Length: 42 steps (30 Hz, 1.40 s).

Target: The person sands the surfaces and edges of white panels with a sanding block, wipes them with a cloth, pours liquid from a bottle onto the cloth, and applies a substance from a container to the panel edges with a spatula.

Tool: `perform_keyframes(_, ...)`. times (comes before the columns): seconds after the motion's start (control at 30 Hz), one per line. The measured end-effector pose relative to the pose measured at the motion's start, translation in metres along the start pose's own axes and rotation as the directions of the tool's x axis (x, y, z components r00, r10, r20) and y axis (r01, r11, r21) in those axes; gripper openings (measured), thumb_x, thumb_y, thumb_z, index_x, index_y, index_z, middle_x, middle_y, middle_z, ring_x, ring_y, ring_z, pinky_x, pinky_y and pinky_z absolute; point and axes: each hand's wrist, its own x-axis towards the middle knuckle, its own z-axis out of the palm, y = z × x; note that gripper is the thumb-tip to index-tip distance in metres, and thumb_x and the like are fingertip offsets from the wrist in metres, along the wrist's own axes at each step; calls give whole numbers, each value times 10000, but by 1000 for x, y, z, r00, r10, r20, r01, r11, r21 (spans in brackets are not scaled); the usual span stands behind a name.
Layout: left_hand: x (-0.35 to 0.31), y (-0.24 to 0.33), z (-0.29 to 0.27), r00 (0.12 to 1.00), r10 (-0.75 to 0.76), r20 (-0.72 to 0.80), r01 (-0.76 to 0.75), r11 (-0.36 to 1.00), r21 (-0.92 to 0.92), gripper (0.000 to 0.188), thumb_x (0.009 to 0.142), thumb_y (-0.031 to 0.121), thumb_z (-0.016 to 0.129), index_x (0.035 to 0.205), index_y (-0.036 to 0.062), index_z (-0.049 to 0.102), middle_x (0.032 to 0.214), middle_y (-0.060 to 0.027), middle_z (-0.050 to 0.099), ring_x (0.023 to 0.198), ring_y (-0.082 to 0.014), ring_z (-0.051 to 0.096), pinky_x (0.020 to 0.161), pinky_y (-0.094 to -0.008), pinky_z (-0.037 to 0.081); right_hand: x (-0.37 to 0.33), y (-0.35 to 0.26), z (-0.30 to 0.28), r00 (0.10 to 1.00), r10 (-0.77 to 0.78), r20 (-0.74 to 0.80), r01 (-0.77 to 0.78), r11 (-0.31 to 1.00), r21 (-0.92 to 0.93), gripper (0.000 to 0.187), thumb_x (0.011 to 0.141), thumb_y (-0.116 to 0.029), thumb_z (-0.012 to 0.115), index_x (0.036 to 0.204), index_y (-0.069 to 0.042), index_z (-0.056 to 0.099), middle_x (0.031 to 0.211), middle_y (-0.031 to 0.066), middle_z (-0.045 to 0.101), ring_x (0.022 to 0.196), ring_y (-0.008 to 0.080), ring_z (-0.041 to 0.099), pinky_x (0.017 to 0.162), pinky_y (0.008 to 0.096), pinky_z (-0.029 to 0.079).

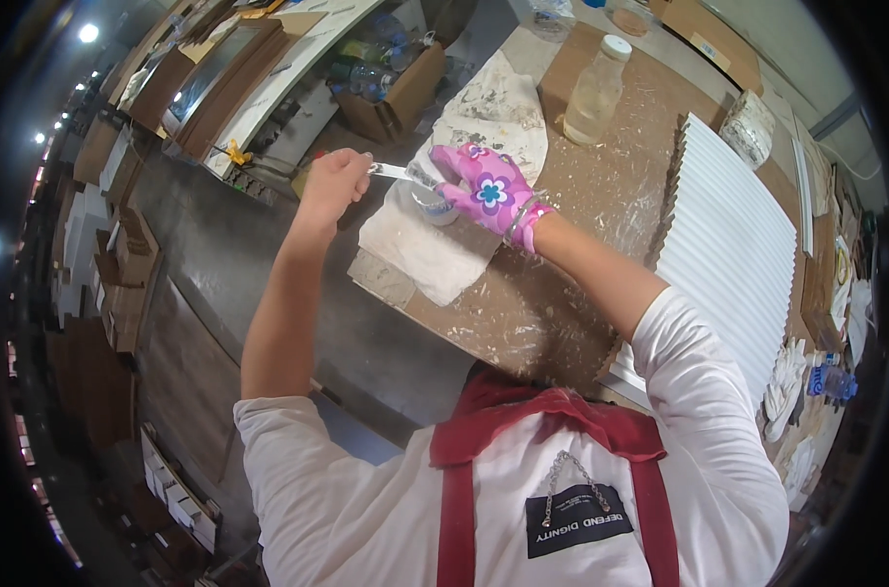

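My bare left hand [337, 184] is closed in a fist on the end of a narrow, shiny whitish strip [391, 171] that looks like tape. The strip runs across to my right hand [486, 186], which wears a pink glove with flowers. Its fingers close round what appears to be a tape roll [435, 205], pale with a bluish lower edge and partly hidden by the glove. Under both the roll and the glove a stained white cloth [435, 259] drapes over the table's left corner. My left hand is out past the table edge, above the floor.
On the brown, paint-specked table [523, 303] stands a clear bottle [593, 103] with a white cap. A corrugated white panel [723, 245] lies along the right side. Beyond the far left edge, a cardboard box [405, 98] holds plastic bottles. Boards [210, 78] are stacked farther left.
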Motion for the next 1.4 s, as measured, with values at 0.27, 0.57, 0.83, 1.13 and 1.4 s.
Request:
perform_keyframes(0.27,-5,2,2,998,56,-33,-56,998,18,266,959,207,569,724,82,554,604,45,496,542,-30,413,506,-203,296,0,0,11,999,-7,-39,9,998,63,403,890,-284,594,1247,-106,538,1064,175,616,1005,360,604,876,439,474)
perform_keyframes(0.57,-5,-21,-13,994,-69,-82,50,975,-215,274,946,254,602,723,112,532,623,24,520,555,-57,452,521,-212,336,-7,23,13,916,296,272,-389,479,787,325,899,-304,615,1138,-83,620,872,70,654,725,152,602,618,306,493)
perform_keyframes(0.83,-35,-62,27,991,-128,32,113,689,-716,109,990,214,560,941,117,553,746,23,536,637,-70,477,559,-194,383,-21,22,21,834,221,505,-464,-212,860,255,974,-312,543,1067,-81,600,866,38,614,707,149,589,640,283,518)
perform_keyframes(1.13,-46,-70,72,988,-145,-49,62,670,-739,116,966,173,596,892,97,551,747,8,551,652,-72,509,570,-199,404,-32,25,29,866,156,475,-407,-332,851,212,974,-270,527,1052,-86,596,843,28,618,725,166,619,646,315,548)
perform_keyframes(1.4,-58,-65,82,987,-160,-6,106,677,-728,96,970,155,587,908,91,551,737,12,536,643,-73,497,580,-197,394,-35,20,29,853,229,469,-358,-397,845,171,965,-248,545,1004,-87,591,805,25,598,700,167,608,614,315,534)
